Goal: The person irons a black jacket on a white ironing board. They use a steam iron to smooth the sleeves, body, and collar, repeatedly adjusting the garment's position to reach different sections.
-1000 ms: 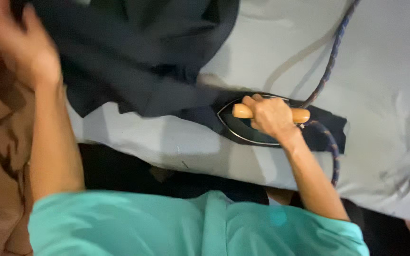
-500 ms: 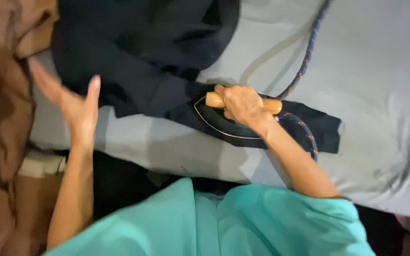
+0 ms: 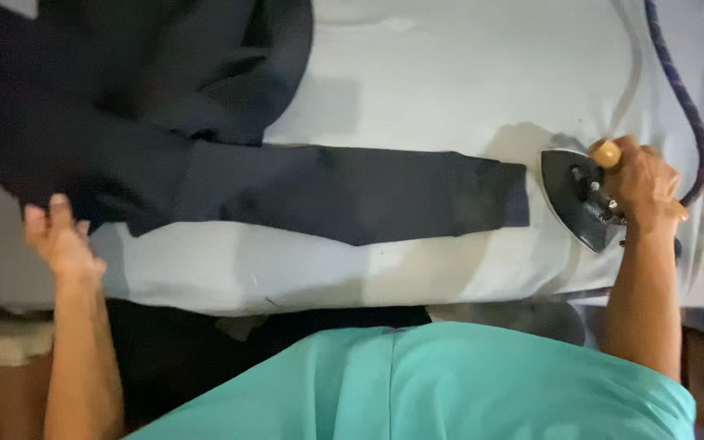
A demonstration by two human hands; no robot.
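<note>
Pale grey padded ironing surface (image 3: 450, 90) fills the view, its near edge just beyond the person's teal shirt (image 3: 417, 383). On it lies a dark navy cloth garment (image 3: 205, 155), bunched at the left, with 1 sleeve stretched flat to the right. Left hand (image 3: 63, 240) rests at the garment's lower left edge, fingers loosely curled; whether it pinches cloth I cannot tell. Right hand (image 3: 641, 187) is wrapped around the wooden handle of a black flat iron (image 3: 576, 200), just off the sleeve's cuff. Beyond, a braided dark cord (image 3: 682, 90) curves away.
</note>
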